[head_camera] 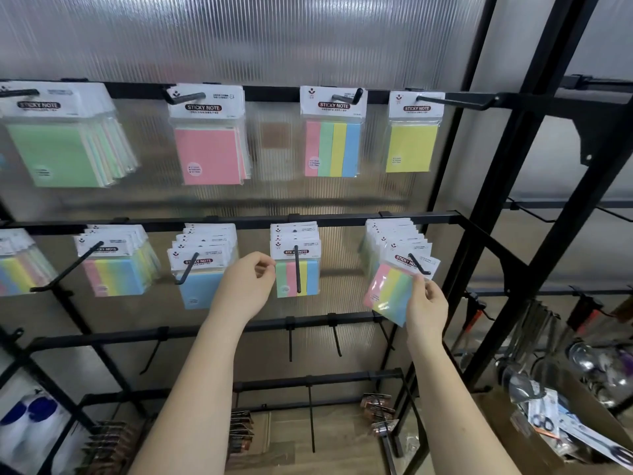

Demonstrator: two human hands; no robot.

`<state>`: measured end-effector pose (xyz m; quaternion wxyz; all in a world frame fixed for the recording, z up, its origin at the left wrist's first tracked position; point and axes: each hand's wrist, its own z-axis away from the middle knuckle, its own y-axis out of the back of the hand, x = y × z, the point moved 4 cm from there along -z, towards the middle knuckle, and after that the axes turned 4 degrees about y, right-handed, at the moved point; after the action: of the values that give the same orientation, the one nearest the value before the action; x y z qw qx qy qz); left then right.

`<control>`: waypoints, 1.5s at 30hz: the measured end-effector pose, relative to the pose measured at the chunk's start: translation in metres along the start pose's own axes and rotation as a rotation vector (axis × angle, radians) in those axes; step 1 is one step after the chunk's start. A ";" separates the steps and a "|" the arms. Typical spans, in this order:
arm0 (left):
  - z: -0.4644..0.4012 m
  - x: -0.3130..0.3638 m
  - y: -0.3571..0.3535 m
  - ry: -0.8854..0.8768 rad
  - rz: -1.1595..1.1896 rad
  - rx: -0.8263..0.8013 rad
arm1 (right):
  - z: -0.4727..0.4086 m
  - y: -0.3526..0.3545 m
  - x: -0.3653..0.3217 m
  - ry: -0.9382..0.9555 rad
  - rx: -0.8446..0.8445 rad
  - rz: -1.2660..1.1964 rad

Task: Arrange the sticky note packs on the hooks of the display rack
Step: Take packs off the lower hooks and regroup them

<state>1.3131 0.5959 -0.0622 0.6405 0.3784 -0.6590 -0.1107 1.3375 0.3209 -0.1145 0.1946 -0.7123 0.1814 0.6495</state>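
A black display rack (342, 219) carries sticky note packs on its hooks in two rows. My right hand (426, 303) pinches the right edge of a striped pink, yellow and green pack (390, 291) that hangs tilted on the far-right hook (419, 265) of the lower row, in front of several packs behind it. My left hand (246, 286) is raised with curled fingers at the left edge of the front striped pack (296, 277) on the neighbouring hook (297, 269); I cannot tell whether it holds the pack.
The upper row holds green (54, 156), pink (209, 156), striped (332, 149) and yellow (411, 147) packs. Bare black hooks (311, 416) stick out on the lower bars. A cardboard box (548, 426) with scissors packs and metal utensils stands at the lower right.
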 end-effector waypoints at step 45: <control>0.014 -0.002 -0.051 0.108 0.349 0.072 | 0.035 0.038 -0.072 0.151 0.126 -0.117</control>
<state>1.3177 0.5576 -0.0979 0.6706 0.2865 -0.6827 0.0461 1.2818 0.3060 -0.0469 0.2625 -0.7551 0.1943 0.5686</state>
